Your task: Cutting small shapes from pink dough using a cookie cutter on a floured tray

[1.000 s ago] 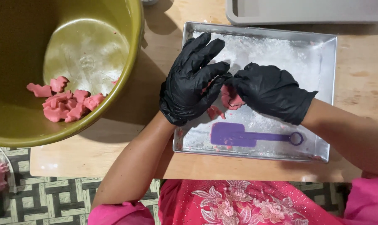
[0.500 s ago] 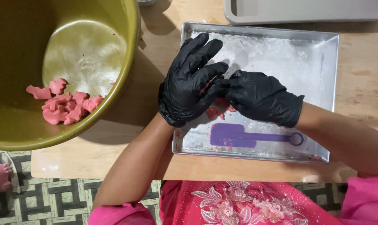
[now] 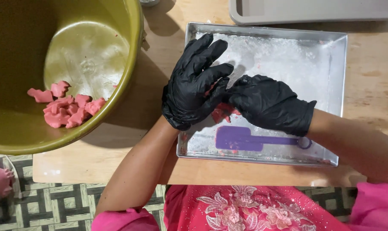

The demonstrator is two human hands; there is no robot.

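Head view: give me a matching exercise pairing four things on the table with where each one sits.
Things:
1. purple scraper
2. pink shaped pieces
3. pink lump
4. grey tray

Places:
A. inside the olive-green bowl
B. between the left hand and the right hand
C. at the far edge of the table, beyond the metal pan
D. flat in the pan's near part, below the hands

Pairs: 1-D, 2-A, 3-B, 4-C
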